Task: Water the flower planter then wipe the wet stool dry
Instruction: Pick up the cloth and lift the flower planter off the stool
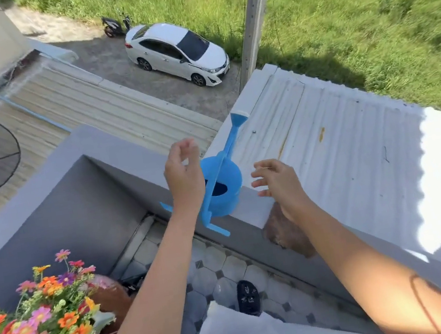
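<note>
Blue watering can (221, 188) sits on the balcony ledge (260, 212), between both hands. Left hand (183, 176) and right hand (279, 182) have open fingers, gripping nothing. Flower planter (36, 323) near left. Risk: a clumsy nudge tips the can over the far edge.

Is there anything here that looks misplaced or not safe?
Yes. The blue watering can stands on the narrow balcony ledge, its handle overhanging the inner edge. Neither the left hand nor the right hand grips it.
</note>
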`<action>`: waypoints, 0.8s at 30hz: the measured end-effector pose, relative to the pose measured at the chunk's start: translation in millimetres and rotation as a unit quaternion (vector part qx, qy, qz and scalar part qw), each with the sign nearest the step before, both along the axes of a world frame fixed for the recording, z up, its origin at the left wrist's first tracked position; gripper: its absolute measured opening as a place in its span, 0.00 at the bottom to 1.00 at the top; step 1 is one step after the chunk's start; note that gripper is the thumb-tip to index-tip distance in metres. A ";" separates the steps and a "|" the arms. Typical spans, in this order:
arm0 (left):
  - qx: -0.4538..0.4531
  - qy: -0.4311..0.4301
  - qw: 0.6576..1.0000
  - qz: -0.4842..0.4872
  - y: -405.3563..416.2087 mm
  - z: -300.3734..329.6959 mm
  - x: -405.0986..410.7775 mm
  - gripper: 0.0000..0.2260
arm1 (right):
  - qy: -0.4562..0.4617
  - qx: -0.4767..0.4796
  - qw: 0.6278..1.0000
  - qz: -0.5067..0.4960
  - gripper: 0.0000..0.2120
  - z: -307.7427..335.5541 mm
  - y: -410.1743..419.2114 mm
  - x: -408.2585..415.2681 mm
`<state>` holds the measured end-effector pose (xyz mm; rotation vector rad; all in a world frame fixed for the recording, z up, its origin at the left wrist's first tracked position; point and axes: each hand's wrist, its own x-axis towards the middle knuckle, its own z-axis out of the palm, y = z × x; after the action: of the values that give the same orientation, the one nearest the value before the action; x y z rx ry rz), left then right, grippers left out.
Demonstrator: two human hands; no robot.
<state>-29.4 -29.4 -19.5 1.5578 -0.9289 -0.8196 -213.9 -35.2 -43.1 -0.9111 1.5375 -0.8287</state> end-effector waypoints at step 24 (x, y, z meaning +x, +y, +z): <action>0.398 0.245 0.876 -0.116 99.1 -171.7 -146.4 0.07 | 0.404 -0.003 0.892 0.202 0.04 -106.6 25.6 -115.3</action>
<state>-175.8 69.8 -191.2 1.7823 -0.3986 -1.8382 -329.3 -9.5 -149.6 -1.6414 1.9243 -0.1248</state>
